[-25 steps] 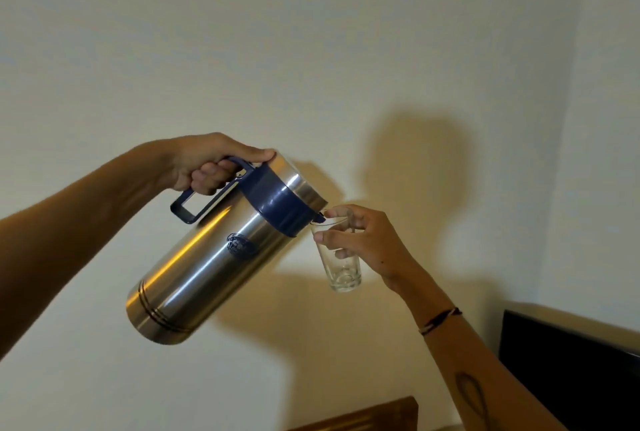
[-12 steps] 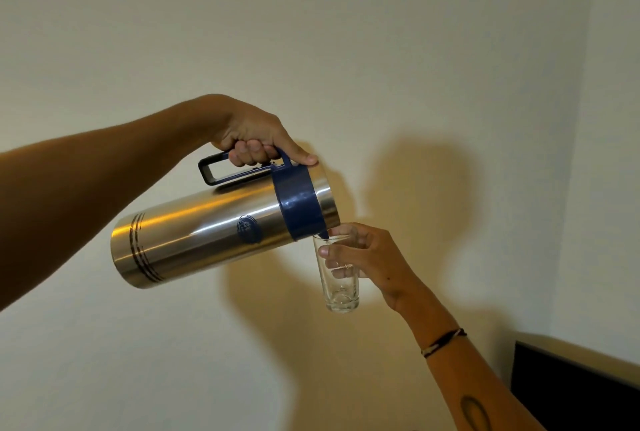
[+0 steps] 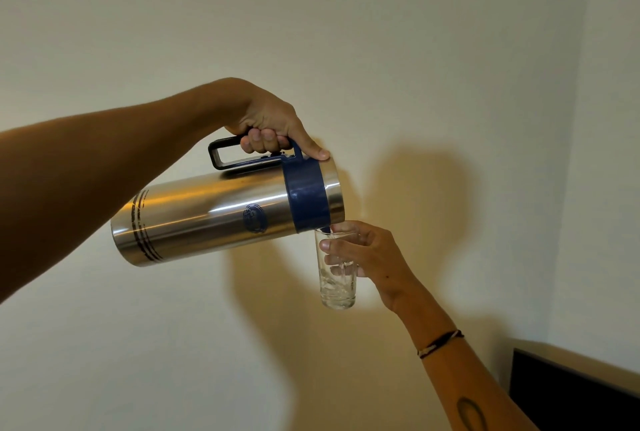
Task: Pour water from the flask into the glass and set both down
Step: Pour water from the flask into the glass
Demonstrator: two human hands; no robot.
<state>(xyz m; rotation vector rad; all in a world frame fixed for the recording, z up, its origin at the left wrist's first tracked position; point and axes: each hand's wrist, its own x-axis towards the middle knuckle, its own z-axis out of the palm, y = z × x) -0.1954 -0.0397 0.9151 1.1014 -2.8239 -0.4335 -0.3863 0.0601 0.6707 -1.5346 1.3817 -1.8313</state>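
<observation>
A steel flask (image 3: 207, 219) with a dark blue collar and handle is held in the air, tipped almost level with its mouth to the right. My left hand (image 3: 270, 122) grips its handle from above, thumb resting on the collar. The spout sits just over the rim of a clear glass (image 3: 336, 278), which is upright. My right hand (image 3: 370, 254) holds the glass from the right side. A thin stream of water runs into the glass, and a little water lies at its bottom.
A plain pale wall fills the view behind both hands. A dark screen (image 3: 571, 396) with a light frame sits at the lower right corner. No table or surface shows below the hands.
The flask has swung from mouth-up to nearly level, its base rising on the left. Water now runs into the glass. The glass and right hand have dropped slightly.
</observation>
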